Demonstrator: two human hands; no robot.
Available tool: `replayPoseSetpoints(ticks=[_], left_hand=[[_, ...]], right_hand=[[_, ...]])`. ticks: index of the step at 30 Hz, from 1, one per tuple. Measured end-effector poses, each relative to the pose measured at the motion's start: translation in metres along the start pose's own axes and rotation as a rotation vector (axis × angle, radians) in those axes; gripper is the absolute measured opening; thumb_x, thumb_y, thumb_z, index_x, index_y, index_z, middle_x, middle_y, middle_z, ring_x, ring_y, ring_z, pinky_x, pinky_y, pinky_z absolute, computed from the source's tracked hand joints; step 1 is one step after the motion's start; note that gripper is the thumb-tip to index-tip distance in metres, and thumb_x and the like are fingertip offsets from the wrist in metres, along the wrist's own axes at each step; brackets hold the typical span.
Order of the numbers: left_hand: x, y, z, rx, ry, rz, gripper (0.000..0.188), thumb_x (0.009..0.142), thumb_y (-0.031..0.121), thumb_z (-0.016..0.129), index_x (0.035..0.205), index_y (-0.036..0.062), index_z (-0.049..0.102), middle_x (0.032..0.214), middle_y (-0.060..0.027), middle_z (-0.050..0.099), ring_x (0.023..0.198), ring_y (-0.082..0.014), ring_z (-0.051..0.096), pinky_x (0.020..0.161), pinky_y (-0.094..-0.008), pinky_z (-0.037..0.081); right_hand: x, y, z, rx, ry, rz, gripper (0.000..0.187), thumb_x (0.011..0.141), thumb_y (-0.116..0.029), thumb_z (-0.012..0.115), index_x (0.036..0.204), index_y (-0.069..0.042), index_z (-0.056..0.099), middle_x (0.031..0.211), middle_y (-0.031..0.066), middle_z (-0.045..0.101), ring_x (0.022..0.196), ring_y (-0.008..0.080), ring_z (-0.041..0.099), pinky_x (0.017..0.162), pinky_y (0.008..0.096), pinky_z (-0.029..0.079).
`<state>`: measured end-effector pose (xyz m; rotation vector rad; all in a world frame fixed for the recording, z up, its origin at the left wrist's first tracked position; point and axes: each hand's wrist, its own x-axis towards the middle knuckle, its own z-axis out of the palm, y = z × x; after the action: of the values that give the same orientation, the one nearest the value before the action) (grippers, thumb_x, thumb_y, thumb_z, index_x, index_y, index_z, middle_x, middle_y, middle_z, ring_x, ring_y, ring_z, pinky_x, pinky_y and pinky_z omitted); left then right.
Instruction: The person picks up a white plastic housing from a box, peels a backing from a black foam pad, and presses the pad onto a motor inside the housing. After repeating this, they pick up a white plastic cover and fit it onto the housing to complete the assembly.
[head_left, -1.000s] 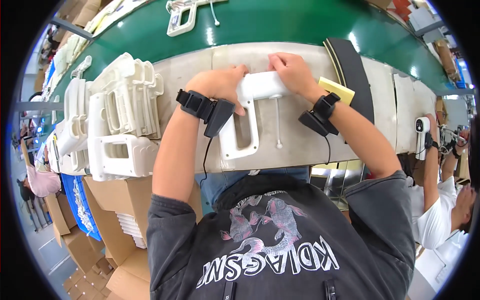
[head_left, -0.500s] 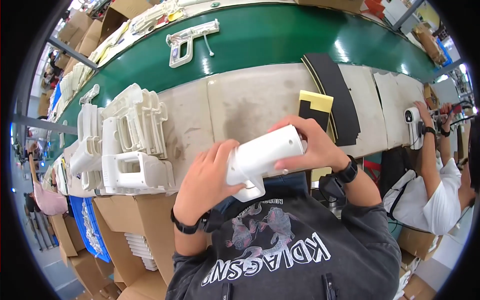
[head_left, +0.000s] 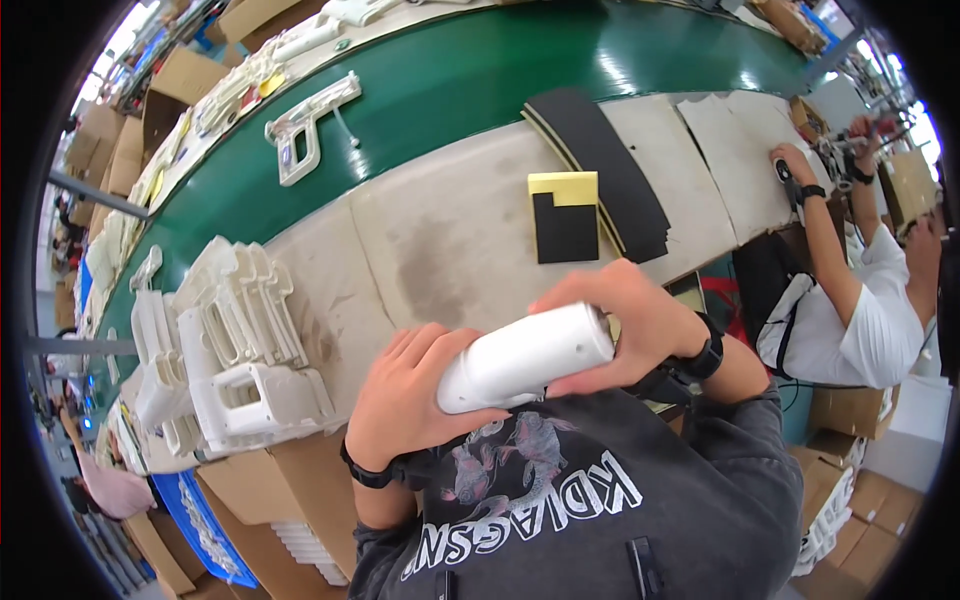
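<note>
Nearest to me: my left hand (head_left: 405,405) and right hand (head_left: 625,325) both wrap a white plastic housing (head_left: 525,358), a rounded cylinder-like shell held close to my chest, just off the near edge of the worktop (head_left: 440,240). Left grip is closed around its lower left end; right grip is closed over its upper right end. Black wristbands on both wrists. Dark grey shirt fills the lower frame.

Worktop surface: pale grey-beige board, scuffed, with a dark smudge near the middle. It curves with the lens.

On it, beyond my hands: a yellow pad (head_left: 564,216) with a black square piece lying on it. Touching its right side, a stack of black foam strips (head_left: 600,165) running diagonally.

To my left on the worktop: a packed cluster of white moulded shells (head_left: 235,335), standing on edge, side by side.

Farther: a green conveyor belt (head_left: 480,70) runs along the far side of the worktop. One white pistol-shaped shell (head_left: 305,125) lies flat on it, well apart from my hands.

Room: cardboard boxes (head_left: 115,140) beyond the belt at upper left, more cartons below the worktop. To my right, a co-worker in a white shirt (head_left: 865,320) leans at the same line, hands on a small tool; detail too small to tell.
</note>
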<state>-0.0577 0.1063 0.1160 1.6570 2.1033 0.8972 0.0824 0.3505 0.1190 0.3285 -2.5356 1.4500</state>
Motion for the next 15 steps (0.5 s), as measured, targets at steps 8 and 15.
replayPoseSetpoints(ticks=[8, 15], left_hand=[[-0.014, -0.023, 0.013, -0.019, 0.405, -0.129, 0.049, 0.078, 0.005, 0.075, 0.126, 0.0033, 0.062, 0.132, -0.0147, 0.059, 0.122, -0.0323, 0.055, 0.101, -0.0405, 0.044], [-0.020, -0.047, 0.039, -0.082, 0.163, -0.112, 0.041, 0.083, 0.009, 0.074, 0.123, 0.0055, 0.064, 0.122, -0.0135, 0.065, 0.113, -0.0318, 0.060, 0.095, -0.0379, 0.048]], right_hand=[[-0.082, 0.091, -0.107, 0.451, 0.936, 0.484, 0.038, 0.092, -0.037, 0.066, 0.115, -0.007, 0.059, 0.089, 0.0027, 0.064, 0.062, 0.0109, 0.058, 0.050, 0.0224, 0.042], [-0.185, 0.222, -0.199, 0.787, 1.372, 0.620, 0.041, 0.092, -0.046, 0.067, 0.114, -0.012, 0.062, 0.089, 0.0045, 0.066, 0.058, 0.0123, 0.056, 0.045, 0.0200, 0.040]])
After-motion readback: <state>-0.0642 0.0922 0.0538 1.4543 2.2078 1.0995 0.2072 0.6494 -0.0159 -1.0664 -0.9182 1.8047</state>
